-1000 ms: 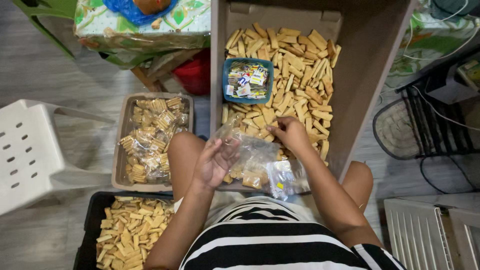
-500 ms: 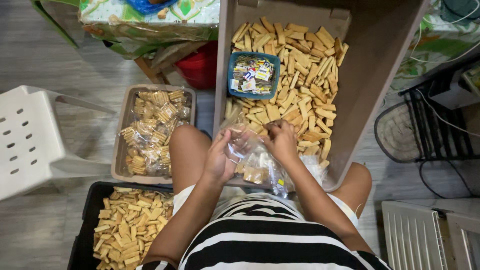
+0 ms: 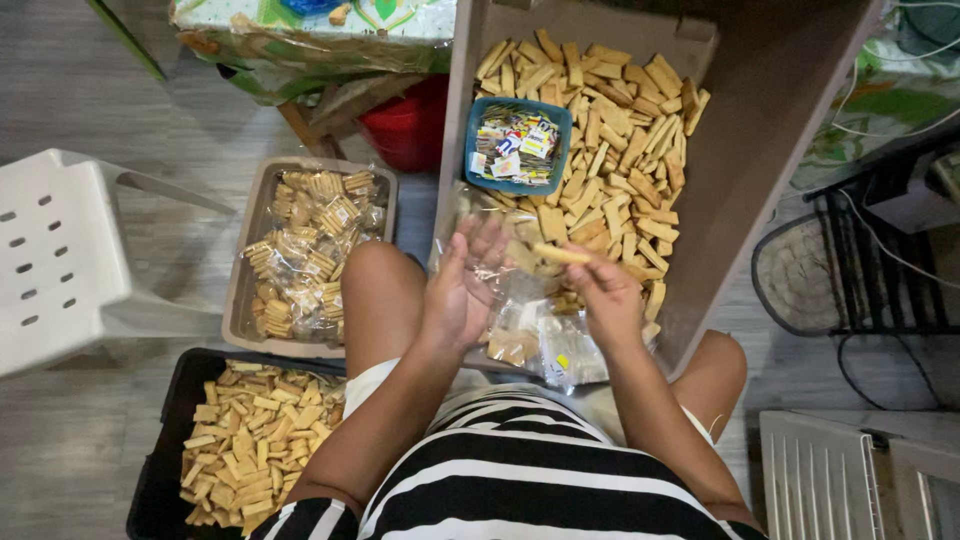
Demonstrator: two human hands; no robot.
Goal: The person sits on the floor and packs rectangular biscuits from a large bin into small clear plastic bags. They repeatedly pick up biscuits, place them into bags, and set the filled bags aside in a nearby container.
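Note:
My left hand [image 3: 462, 290] is raised palm up over my knee and holds the edge of a clear plastic bag [image 3: 500, 255]. My right hand [image 3: 603, 290] pinches a flat tan wafer biscuit [image 3: 560, 254] beside the bag's mouth. Below both hands lie clear packets of biscuits [image 3: 540, 345] on my lap. A large brown bin [image 3: 760, 150] in front of me is filled with loose wafer biscuits [image 3: 620, 150], and a small blue tub [image 3: 472, 150] of little printed packets rests on them.
A grey tray [image 3: 240, 290] of bagged biscuits sits at my left, and a black crate [image 3: 150, 470] of loose biscuits lies below it. A white plastic chair [image 3: 60, 260] stands far left, a red bucket [image 3: 410, 125] behind, a black wire fan [image 3: 800, 275] at right.
Both hands lifted away from the packets on my lap. My left hand opened the clear bag upward, and my right hand picked a wafer from the bin and brought it to the bag.

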